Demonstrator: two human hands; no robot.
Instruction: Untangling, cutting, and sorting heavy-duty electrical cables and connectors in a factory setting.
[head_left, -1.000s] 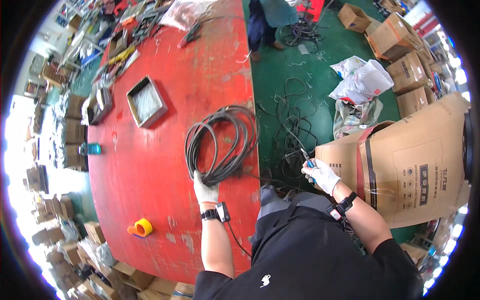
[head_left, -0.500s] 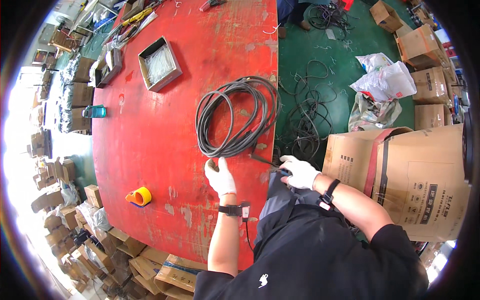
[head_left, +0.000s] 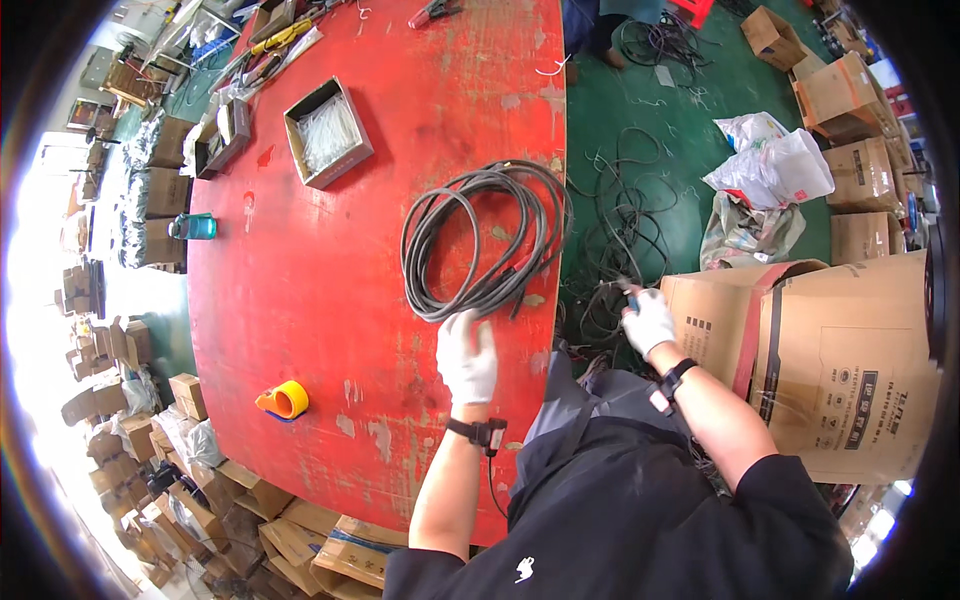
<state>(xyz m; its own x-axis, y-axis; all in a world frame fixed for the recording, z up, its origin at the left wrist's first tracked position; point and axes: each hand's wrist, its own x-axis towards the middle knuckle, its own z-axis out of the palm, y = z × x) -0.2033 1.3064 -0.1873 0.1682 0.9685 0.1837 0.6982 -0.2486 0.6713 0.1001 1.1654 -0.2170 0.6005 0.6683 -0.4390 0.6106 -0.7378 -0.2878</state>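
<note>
A loosely wound coil of dark grey cable [head_left: 470,205] lies on the red tabletop [head_left: 320,280], close to its right edge. My left hand [head_left: 467,360], in a white glove, is at the near side of the coil. Its thumb stands apart from the fingers, and the fingertips are at the lowest loops; whether they touch cannot be made out. Beyond the table edge, my right hand [head_left: 650,325], also gloved, is closed on a small blue and dark thing [head_left: 631,298]. Too little of that thing shows to tell its kind.
An open box of clear strips [head_left: 328,132] and an orange-yellow tape roll [head_left: 288,399] are on the table. Tangled cables [head_left: 625,220] lie on the green floor, near white sacks [head_left: 770,165]. A large carton [head_left: 850,360] stands at my right. Another person's legs [head_left: 590,35] show at the top.
My right hand has moved right and away from me, off my lap, with the small thing. The cable end no longer stretches toward it. My left hand has shifted slightly right along the coil.
</note>
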